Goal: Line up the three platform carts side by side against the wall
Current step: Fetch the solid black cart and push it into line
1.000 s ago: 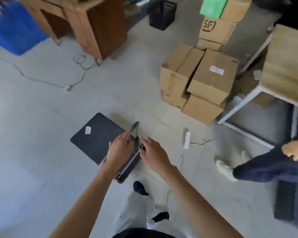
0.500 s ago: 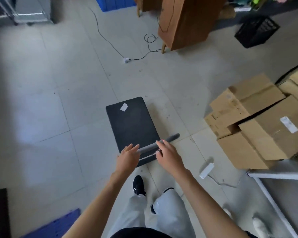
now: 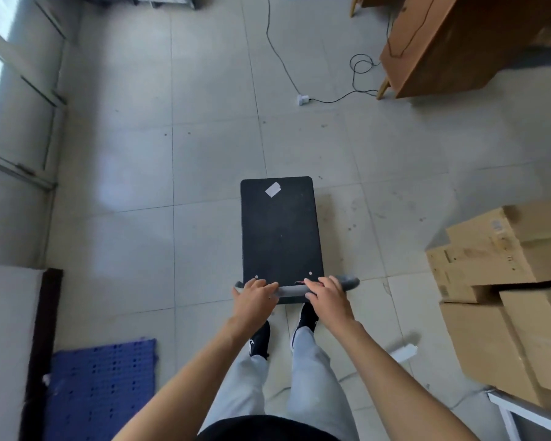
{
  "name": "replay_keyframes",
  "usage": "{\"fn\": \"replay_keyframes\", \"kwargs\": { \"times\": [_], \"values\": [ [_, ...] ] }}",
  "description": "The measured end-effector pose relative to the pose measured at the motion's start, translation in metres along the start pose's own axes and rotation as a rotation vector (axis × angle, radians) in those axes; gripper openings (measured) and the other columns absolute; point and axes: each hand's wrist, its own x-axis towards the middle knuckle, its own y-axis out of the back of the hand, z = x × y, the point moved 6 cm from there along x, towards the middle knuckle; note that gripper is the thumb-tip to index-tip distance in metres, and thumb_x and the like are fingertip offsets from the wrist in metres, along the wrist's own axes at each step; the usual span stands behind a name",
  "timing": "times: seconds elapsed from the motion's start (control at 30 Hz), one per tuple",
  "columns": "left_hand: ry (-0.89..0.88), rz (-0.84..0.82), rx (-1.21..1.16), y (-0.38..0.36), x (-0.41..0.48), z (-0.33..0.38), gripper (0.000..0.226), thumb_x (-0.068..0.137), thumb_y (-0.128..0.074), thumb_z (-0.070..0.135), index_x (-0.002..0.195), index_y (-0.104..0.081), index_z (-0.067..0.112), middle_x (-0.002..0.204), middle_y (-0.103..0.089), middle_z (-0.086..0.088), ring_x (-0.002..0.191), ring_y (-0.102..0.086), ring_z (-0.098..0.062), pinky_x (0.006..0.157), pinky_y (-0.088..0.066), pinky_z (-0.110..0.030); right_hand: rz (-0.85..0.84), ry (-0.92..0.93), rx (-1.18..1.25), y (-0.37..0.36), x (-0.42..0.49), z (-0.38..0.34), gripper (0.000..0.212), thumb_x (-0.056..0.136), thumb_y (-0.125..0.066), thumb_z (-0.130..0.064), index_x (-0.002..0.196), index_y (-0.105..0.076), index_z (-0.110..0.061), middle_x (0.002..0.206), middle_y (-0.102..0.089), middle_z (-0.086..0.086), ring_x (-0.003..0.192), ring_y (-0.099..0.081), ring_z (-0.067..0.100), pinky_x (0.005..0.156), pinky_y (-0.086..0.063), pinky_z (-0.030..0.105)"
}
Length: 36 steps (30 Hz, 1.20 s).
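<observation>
One black platform cart point(image 3: 280, 230) stands on the tiled floor in front of me, its deck bare except for a small white sticker near the far end. Its grey handle bar point(image 3: 291, 289) runs across the near end. My left hand point(image 3: 255, 297) grips the bar's left part and my right hand point(image 3: 328, 297) grips its right part. The cart points straight ahead. No other cart is in view.
A wall with windows point(image 3: 16, 122) runs along the left. A blue plastic pallet point(image 3: 99, 389) lies at the near left. Cardboard boxes point(image 3: 503, 281) are stacked on the right. A wooden desk point(image 3: 458, 46) stands at the far right with a cable and power strip point(image 3: 303, 99) on the floor.
The cart has swung around to the left and now points straight ahead, square to me. My view turned left with it; the boxes slid to the right edge and the window wall appeared.
</observation>
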Motion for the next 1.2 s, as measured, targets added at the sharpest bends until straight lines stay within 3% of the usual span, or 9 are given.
{"fn": "replay_keyframes", "kwargs": {
  "times": [0.17,0.3,0.5,0.7,0.93,1.2],
  "values": [
    [0.073,0.02,-0.044,-0.005,0.013,0.005,0.03,0.093,-0.056,0.034,0.122,-0.06,0.032,0.116,-0.065,0.008,0.115,-0.054,-0.023,0.093,-0.039,-0.052,0.018,0.003,-0.104,0.007,0.013,0.006,0.035,0.096,-0.05,-0.043,0.129,-0.054,-0.034,0.118,-0.06,-0.002,0.123,-0.044,0.026,0.09,-0.044,0.043],
    [0.103,0.022,-0.024,-0.009,0.028,0.011,0.035,0.09,-0.059,0.04,0.125,-0.059,0.037,0.114,-0.067,0.008,0.112,-0.055,-0.022,0.093,-0.042,-0.052,-0.002,0.017,-0.222,0.016,0.023,0.012,0.031,0.096,-0.05,-0.043,0.125,-0.057,-0.033,0.119,-0.064,-0.002,0.125,-0.045,0.031,0.103,-0.024,0.065],
    [0.11,0.064,-0.029,-0.005,0.052,0.023,0.031,0.088,-0.062,0.035,0.119,-0.063,0.034,0.105,-0.069,0.007,0.103,-0.058,-0.022,0.082,-0.046,-0.039,-0.024,0.13,-0.192,0.036,0.047,0.023,0.028,0.098,-0.048,-0.039,0.121,-0.057,-0.028,0.117,-0.063,-0.001,0.12,-0.048,0.028,0.105,-0.025,0.068],
    [0.132,0.062,-0.044,0.015,0.077,0.03,0.022,0.084,-0.063,0.031,0.106,-0.067,0.032,0.091,-0.067,0.002,0.093,-0.06,-0.027,0.079,-0.048,-0.038,-0.034,0.162,-0.163,0.058,0.07,0.016,0.023,0.1,-0.046,-0.031,0.119,-0.056,-0.025,0.117,-0.062,0.001,0.126,-0.044,0.029,0.106,-0.018,0.073],
    [0.135,-0.015,-0.065,0.046,0.119,0.031,0.027,0.08,-0.064,0.03,0.107,-0.068,0.032,0.095,-0.07,-0.001,0.093,-0.062,-0.028,0.077,-0.051,-0.034,-0.027,0.164,-0.201,0.083,0.111,0.008,0.02,0.099,-0.046,-0.034,0.113,-0.057,-0.024,0.113,-0.063,0.001,0.121,-0.048,0.029,0.104,-0.021,0.073],
    [0.117,0.077,0.017,0.077,0.168,0.024,0.021,0.085,-0.059,0.031,0.105,-0.066,0.031,0.092,-0.066,0.0,0.09,-0.06,-0.028,0.077,-0.047,-0.039,-0.03,0.155,-0.222,0.11,0.165,-0.007,0.02,0.099,-0.047,-0.033,0.116,-0.056,-0.026,0.117,-0.063,0.002,0.124,-0.048,0.03,0.104,-0.021,0.073]
  ]
}}
